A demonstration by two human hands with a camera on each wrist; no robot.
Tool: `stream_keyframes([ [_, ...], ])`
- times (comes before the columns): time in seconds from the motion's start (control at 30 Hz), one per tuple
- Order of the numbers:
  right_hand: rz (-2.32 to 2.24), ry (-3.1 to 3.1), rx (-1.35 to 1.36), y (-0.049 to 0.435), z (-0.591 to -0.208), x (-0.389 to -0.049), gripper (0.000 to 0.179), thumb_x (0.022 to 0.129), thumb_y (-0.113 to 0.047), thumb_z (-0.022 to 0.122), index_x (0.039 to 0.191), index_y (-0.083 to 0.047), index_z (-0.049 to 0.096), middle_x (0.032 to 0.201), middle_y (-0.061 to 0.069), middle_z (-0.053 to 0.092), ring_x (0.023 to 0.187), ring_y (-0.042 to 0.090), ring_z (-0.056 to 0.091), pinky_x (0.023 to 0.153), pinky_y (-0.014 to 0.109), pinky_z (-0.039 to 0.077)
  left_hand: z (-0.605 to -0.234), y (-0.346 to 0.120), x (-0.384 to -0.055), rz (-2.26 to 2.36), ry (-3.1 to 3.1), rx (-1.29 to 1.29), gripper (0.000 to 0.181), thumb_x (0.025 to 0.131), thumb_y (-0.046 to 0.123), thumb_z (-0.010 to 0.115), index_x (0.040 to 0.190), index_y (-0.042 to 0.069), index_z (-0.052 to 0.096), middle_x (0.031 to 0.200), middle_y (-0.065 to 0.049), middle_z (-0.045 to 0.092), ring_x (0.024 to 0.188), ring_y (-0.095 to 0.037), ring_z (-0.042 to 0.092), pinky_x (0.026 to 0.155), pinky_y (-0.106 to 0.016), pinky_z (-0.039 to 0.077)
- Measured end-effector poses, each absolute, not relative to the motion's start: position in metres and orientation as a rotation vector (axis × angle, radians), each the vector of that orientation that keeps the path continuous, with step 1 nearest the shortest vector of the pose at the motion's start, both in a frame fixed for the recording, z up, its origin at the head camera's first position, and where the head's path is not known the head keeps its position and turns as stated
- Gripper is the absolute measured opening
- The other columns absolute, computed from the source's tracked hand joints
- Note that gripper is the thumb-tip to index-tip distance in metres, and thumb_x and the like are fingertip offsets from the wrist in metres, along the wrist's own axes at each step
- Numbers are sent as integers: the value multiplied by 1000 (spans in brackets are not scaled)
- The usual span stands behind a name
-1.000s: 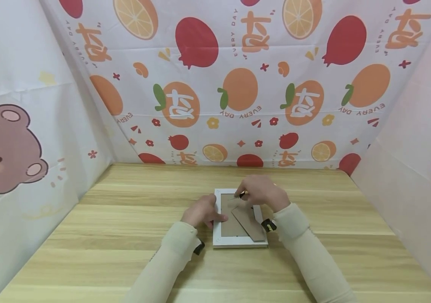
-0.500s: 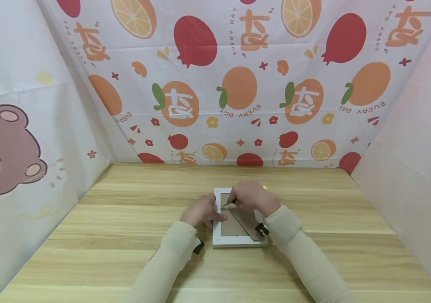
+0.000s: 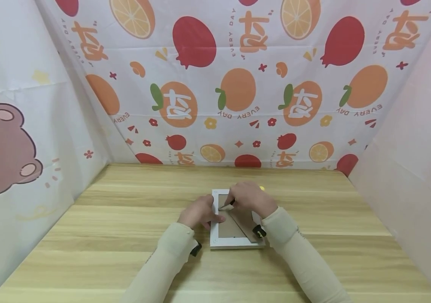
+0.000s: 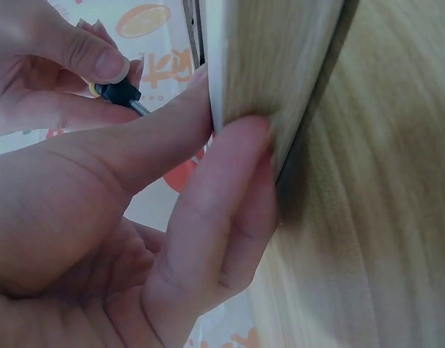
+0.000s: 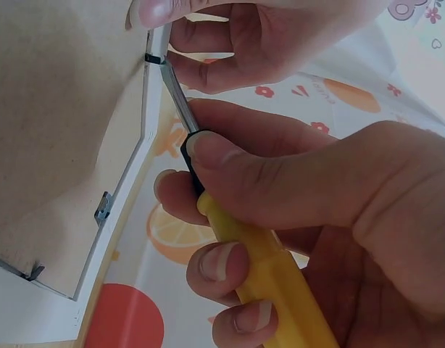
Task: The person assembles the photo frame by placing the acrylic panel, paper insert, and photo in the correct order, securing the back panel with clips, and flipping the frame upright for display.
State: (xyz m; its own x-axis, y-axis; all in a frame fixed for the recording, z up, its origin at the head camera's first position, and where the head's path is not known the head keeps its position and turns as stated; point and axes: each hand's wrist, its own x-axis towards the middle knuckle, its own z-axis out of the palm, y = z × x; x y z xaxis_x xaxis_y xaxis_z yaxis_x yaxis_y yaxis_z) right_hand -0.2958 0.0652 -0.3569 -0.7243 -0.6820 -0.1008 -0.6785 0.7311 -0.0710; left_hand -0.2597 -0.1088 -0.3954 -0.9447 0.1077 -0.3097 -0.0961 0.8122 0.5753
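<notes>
A white picture frame (image 3: 234, 242) lies face down on the table, its brown backing board (image 3: 228, 229) and slanted stand leg (image 3: 242, 222) upward. My left hand (image 3: 197, 212) grips the frame's left side, thumb over the back and fingers against the outer edge. In my right hand (image 3: 250, 197) is a screwdriver with a yellow handle (image 5: 269, 272), black collar and metal shaft. The right wrist view shows its tip at a small black metal tab (image 5: 154, 59) on the frame's inner edge, near the left hand. The right hand partly hides the frame's top right.
Another metal tab (image 5: 102, 209) and a third tab (image 5: 35, 271) sit along the frame's inner edge. The wood-grain table (image 3: 124, 202) surrounds the frame. A fruit-printed cloth (image 3: 200, 92) hangs behind the table, with pale cloths at both sides.
My right hand has moved left and slightly nearer, bringing the screwdriver tip from over the backing board to the frame's left inner edge. The left hand keeps its grip on the frame.
</notes>
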Motion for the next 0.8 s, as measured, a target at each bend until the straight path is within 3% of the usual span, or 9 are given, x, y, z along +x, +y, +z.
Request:
stream_keyframes([
  [0.8, -107, 2824, -1082, 67, -359, -295, 23, 90, -6, 79, 101, -26, 84, 98, -5, 81, 70, 10, 49, 60, 23, 39, -395, -107, -259, 915, 2640, 6, 40, 86, 25, 85, 107, 4, 58, 88, -10, 66, 62, -20, 71, 63, -28, 51],
])
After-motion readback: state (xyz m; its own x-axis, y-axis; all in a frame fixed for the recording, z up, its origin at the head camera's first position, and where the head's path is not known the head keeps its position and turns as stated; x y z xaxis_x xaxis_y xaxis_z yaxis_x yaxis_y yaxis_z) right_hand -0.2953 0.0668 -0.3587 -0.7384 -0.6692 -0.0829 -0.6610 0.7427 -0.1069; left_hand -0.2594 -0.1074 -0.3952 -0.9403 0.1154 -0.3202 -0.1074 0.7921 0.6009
